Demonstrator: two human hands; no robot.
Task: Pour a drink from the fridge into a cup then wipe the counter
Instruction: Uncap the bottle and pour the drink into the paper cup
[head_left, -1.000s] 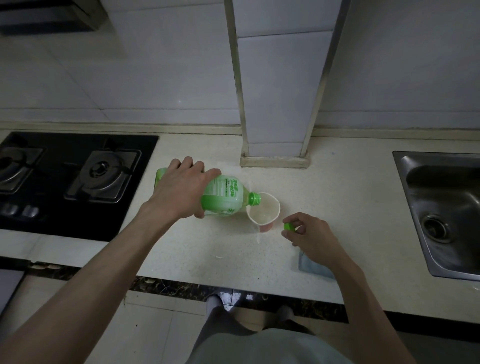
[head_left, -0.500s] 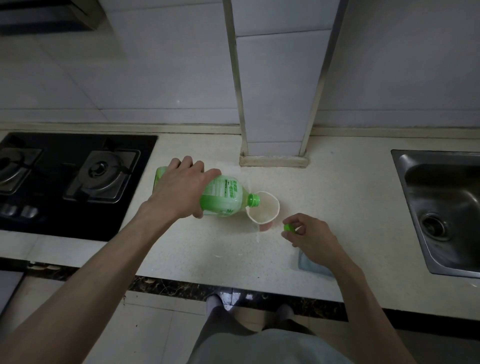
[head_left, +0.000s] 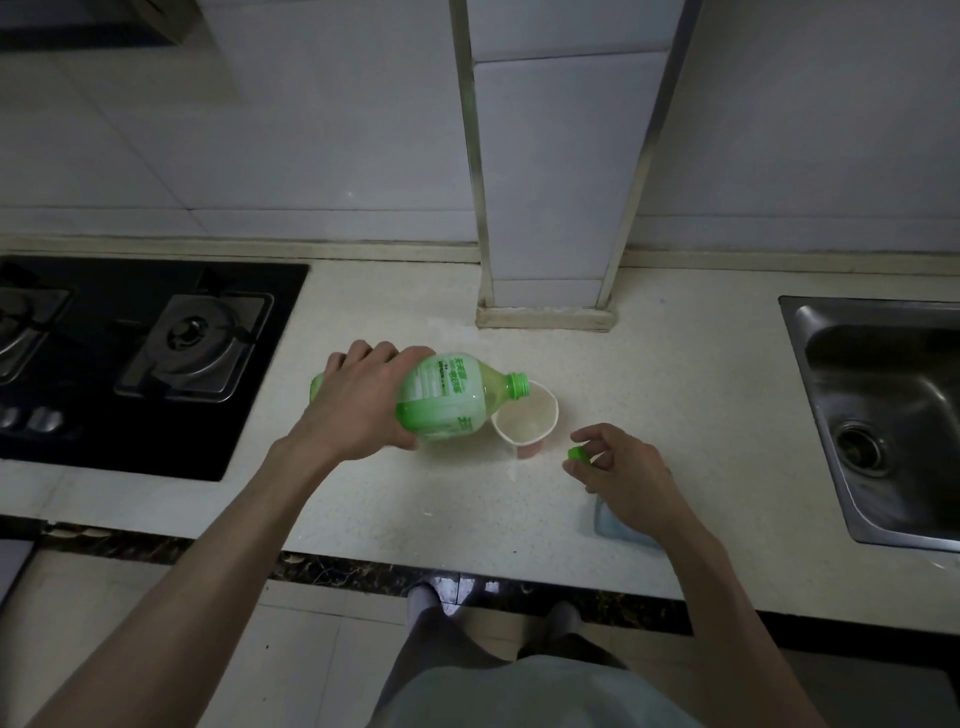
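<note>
Sideways above the tabletop (head_left: 675, 389), the green-labelled bottle (head_left: 452, 400) of pale drink lies near-level, open neck pointing right at the rim of the paper cup (head_left: 524, 421). The left hand (head_left: 358, 405) grips its body; the right hand (head_left: 623, 473) pinches the green cap (head_left: 577, 454).

**Only the bottle label carries print, and none of it can be read**

The green bottle (head_left: 467, 410), held tilted, bears a green label (head_left: 436, 387) printed in white. A few large characters sit near the label's upper edge, and another group of large characters sits at its lower edge. Rows of fine print lie between the two groups. All of it is too small and blurred to make out. The left hand (head_left: 363, 402) covers the label's left part.
</note>
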